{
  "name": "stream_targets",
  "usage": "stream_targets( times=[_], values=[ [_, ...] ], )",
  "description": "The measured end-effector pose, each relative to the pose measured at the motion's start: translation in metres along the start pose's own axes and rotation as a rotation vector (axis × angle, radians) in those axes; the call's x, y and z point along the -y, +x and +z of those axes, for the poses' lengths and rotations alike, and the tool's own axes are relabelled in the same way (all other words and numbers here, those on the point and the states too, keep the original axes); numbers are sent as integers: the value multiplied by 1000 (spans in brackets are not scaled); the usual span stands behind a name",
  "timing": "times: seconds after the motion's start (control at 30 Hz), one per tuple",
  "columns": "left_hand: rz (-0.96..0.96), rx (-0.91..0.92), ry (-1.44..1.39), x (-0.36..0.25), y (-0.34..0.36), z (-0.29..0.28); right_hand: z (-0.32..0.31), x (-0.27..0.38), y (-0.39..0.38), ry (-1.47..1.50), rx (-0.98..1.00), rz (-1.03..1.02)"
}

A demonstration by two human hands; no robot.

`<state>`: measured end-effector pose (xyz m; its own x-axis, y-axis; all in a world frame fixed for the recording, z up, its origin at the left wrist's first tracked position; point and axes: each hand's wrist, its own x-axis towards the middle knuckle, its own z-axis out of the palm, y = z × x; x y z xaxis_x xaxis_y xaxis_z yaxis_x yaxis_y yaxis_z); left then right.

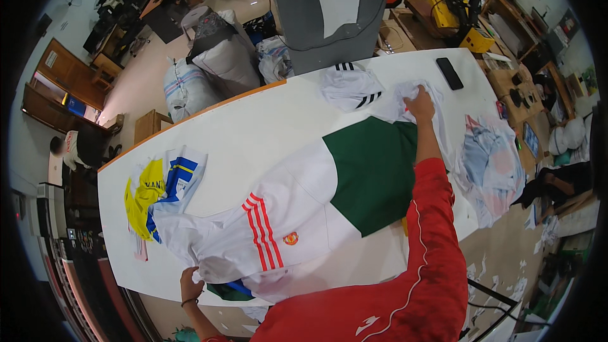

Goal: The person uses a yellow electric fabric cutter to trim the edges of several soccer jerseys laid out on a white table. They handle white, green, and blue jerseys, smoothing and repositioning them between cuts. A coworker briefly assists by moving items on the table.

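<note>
Across the table lies a white garment (304,180) with three red stripes and a small crest, its lower left end bunched up. My left hand (191,285) is closed on the edge of that bunched end. A dark green piece of cloth (373,171) adjoins the garment's right end. Beyond it, my right hand (420,104) reaches to a crumpled white cloth (434,96), its fingers closed on the fabric. Close by is a folded white cloth with black stripes (351,88). A yellow garment (144,193) and a blue-and-white one (183,177) lie at the far left.
The white table (221,133) has an orange-brown edge on its far left side. A black phone (449,73) rests near the back right corner. Pale blue and pink cloth (491,164) hangs over the right edge. Stuffed sacks (221,57) and a grey cabinet (294,19) stand behind. Another person (81,149) is far left.
</note>
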<state>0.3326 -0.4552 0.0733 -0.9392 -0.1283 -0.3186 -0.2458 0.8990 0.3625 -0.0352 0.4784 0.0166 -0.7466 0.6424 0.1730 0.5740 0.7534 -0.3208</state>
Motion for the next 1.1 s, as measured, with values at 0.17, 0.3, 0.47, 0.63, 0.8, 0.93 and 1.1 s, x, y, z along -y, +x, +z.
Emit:
stream_targets(
  times=[0.17,0.3,0.47,0.63,0.8,0.93,1.1],
  values=[
    [-166,-10,-27,-9,-17,-3,-5,7,48,26,-73,89],
    [-207,-56,-56,-40,-8,-17,-99,21,98,230,-375,2],
    [-49,-224,-182,-86,29,-24,-254,82,102,985,-433,-171],
    [326,-345,-485,-185,85,2,-388,149,17,1339,-200,-317],
    [709,-35,-784,-356,82,33,-461,198,-89,1375,55,-436],
    [962,188,-1091,-452,20,5,-471,233,-190,1439,336,-544],
    [1055,-227,-1170,-470,10,-27,-450,259,-297,1330,493,-540]
  ],
)
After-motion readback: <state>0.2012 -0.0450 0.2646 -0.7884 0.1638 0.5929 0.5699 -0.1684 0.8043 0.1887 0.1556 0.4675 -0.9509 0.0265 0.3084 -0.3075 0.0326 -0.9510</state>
